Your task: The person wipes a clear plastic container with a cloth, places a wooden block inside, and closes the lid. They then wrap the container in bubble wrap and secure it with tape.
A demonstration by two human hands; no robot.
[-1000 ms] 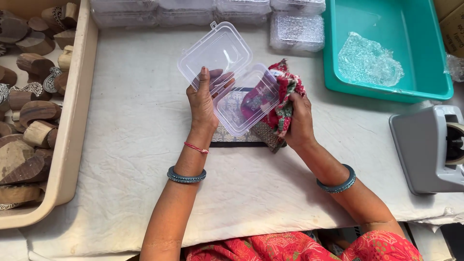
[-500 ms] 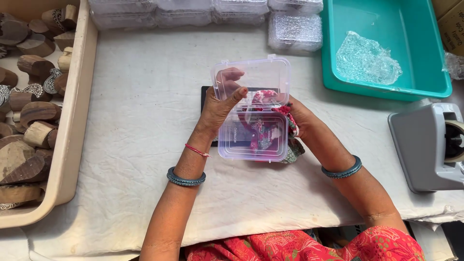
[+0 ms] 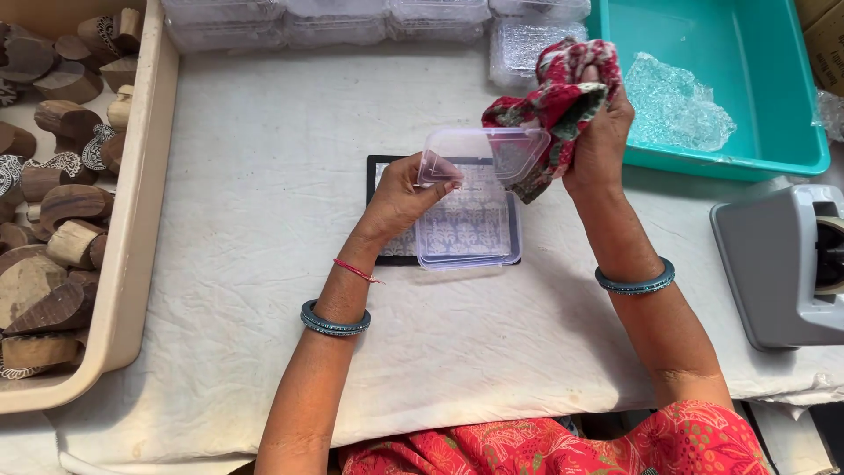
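Note:
My left hand [image 3: 400,198] grips the raised lid edge of a clear hinged plastic box [image 3: 466,230] that rests on a black-framed patterned pad [image 3: 391,251] in the middle of the cloth-covered table [image 3: 264,264]. The lid [image 3: 483,151] stands tilted up and open. My right hand [image 3: 602,132] is lifted above and to the right of the box, shut on a crumpled red, green and white cloth [image 3: 554,101] whose lower end touches the lid. The box looks empty inside.
A beige tray [image 3: 132,237] full of several carved wooden blocks [image 3: 53,220] lines the left side. Stacked clear boxes [image 3: 369,18] sit along the far edge. A teal bin [image 3: 774,97] with crumpled clear plastic [image 3: 673,105] stands at the far right; a grey tape dispenser [image 3: 782,264] sits below it.
The box went from held up in both hands to resting on the pad. My right hand pulled the cloth out and rose to the upper right; my left hand keeps the lid open.

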